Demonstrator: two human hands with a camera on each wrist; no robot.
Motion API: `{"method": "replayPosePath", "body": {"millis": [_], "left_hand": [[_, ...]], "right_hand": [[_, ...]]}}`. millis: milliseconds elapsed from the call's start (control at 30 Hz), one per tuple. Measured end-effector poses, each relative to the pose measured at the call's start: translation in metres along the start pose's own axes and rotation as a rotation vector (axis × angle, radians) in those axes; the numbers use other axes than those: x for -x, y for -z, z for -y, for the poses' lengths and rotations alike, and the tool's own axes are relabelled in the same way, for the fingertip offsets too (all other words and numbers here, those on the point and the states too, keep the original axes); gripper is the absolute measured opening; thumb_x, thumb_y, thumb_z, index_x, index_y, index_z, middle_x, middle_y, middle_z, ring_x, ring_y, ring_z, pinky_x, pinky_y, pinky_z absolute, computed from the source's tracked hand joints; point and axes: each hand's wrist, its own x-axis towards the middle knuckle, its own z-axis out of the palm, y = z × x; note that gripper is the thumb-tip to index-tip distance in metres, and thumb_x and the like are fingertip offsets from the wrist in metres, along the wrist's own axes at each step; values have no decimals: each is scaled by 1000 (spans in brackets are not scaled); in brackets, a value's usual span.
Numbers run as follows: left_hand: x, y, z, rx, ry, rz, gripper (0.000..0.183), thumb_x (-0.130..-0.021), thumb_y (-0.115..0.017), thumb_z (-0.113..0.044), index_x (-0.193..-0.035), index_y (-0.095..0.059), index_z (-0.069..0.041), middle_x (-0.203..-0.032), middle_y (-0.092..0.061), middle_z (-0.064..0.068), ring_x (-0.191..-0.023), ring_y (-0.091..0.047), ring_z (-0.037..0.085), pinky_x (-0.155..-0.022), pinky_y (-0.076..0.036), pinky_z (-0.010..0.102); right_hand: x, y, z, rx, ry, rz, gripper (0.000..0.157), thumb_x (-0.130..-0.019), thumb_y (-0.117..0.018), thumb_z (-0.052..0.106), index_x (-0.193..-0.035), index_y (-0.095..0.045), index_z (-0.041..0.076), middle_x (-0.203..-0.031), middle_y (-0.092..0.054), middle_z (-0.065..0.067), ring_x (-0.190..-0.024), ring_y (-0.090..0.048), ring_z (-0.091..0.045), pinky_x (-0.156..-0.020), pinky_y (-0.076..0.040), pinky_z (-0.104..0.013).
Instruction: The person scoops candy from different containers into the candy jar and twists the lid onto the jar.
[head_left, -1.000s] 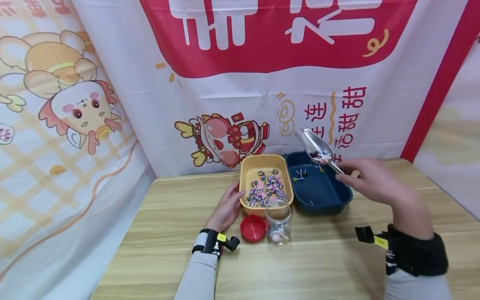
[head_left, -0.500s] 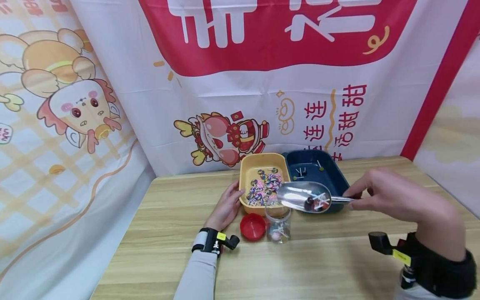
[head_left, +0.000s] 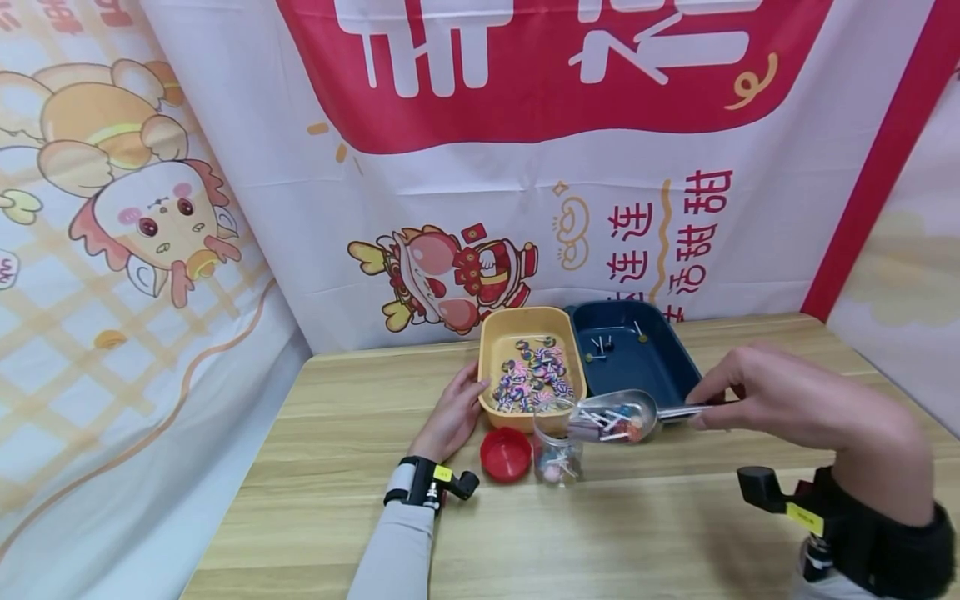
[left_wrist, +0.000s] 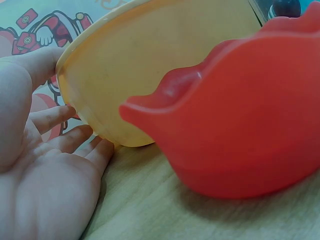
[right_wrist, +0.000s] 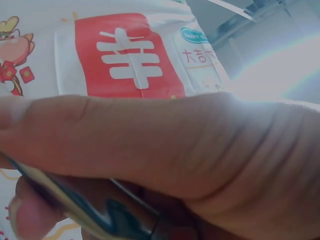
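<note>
At the right of the head view, the right hand [head_left: 795,400] pinches the handle of a metal scoop [head_left: 647,406], which carries small lollipops [head_left: 621,425] and points to the left. The front end of the scoop is at the mouth of a clear jar [head_left: 542,454], below the centre of the frame; whether they touch, I cannot tell. This jar stands upright and has some candies at its bottom. The left hand [head_left: 450,417], left of the centre, is relaxed and touches with its fingers the side of a yellow basin [head_left: 495,337] that contains many swirled lollipops [head_left: 532,375]. Just left of the jar sits a red scalloped cap [head_left: 506,455]. A dark blue basin [head_left: 645,367], right of the yellow one, contains few lollipops.
</note>
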Motion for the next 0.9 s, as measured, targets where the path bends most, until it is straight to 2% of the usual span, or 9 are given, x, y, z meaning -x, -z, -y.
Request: {"method": "replayPosePath", "body": {"millis": [667, 800, 900], "left_hand": [[2, -1, -1, -3, 5, -5, 68, -104, -57, -16, -163, -23, -11, -168, -22, 12, -153, -28, 29, -125, -27, 39], [2, -1, -1, 3, 6, -8, 69, -103, -59, -17, -163, -24, -12, -168, -23, 11, -153, -29, 29, -125, -27, 39], [2, -1, 0, 4, 2, -2, 70, -103, -60, -17, -163, -24, -11, -168, -23, 12, -153, -28, 30, -126, -27, 40]], "right_hand": [[-3, -1, 6, -1, 75, -36, 18, -92, -76, 31, -107, -81, 21, -83, -68, 11, -77, -59, -12, -66, -53, -25], [-1, 0, 7, 9, 126, -120, 22, -92, -76, 30, -110, -80, 18, -87, -70, 12, -77, -60, -11, -66, -55, -24], [2, 0, 6, 45, 179, -265, 20, -91, -78, 26, -109, -80, 18, -91, -72, 13, -79, -61, -11, -66, -56, -24]]}}
